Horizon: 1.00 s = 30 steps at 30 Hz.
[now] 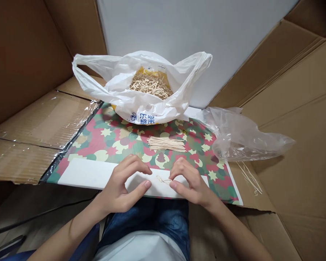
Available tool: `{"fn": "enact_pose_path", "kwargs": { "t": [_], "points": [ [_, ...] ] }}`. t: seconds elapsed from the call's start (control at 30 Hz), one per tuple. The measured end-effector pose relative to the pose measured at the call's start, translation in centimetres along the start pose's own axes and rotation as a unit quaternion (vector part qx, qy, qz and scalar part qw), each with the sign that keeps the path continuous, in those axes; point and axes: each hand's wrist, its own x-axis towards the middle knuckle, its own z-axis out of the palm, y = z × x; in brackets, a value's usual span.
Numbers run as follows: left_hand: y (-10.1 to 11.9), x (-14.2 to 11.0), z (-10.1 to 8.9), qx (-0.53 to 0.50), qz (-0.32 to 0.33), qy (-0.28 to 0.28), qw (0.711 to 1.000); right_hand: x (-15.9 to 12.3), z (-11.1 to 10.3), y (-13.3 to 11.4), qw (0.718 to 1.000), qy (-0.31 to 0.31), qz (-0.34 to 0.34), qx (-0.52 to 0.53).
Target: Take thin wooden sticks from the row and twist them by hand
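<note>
Well, one small looped stick piece (163,180) lying between two hands, on a white strip (89,173), its long axis running roughly 9-to-3 with a slight tilt. Right hand (191,183) nearer, at 3 o'clock, curled in, fingertips (172,184) right at the loop's end; gripping or only touching, impossible to tell. Left hand (122,185) farther off at 9 o'clock, half-curled, open, empty. At 12 o'clock, one neat bundle of thin sticks (166,144), too many to count, on a camouflage-patterned mat (119,139). Beyond it, one white carrier bag (141,112) around a heap of sticks (150,85). One clear plastic bag (239,136) at 2 o'clock; a few loose sticks (250,177) at 4 o'clock on cardboard (288,188).
</note>
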Motion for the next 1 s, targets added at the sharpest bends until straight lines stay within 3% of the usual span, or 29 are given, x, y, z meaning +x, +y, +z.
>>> {"fn": "enact_pose_path", "kwargs": {
  "t": [0.13, 0.3, 0.6, 1.0],
  "points": [
    [0.5, 0.5, 0.7, 0.008, -0.018, -0.053, 0.998, -0.5, 0.7, 0.4, 0.998, 0.0, 0.042, 0.037],
    [0.5, 1.0, 2.2, -0.073, -0.075, -0.108, 0.989, -1.2, 1.4, 0.9, 0.997, 0.016, 0.069, 0.043],
    [-0.4, 1.2, 3.5, -0.116, -0.16, -0.085, 0.977, -1.7, 1.7, 1.9, 0.996, 0.023, 0.072, 0.037],
    [-0.8, 0.8, 4.2, -0.132, -0.187, -0.123, 0.966, -2.4, 2.9, 1.5, 0.996, 0.085, 0.006, -0.018]
  ]
}}
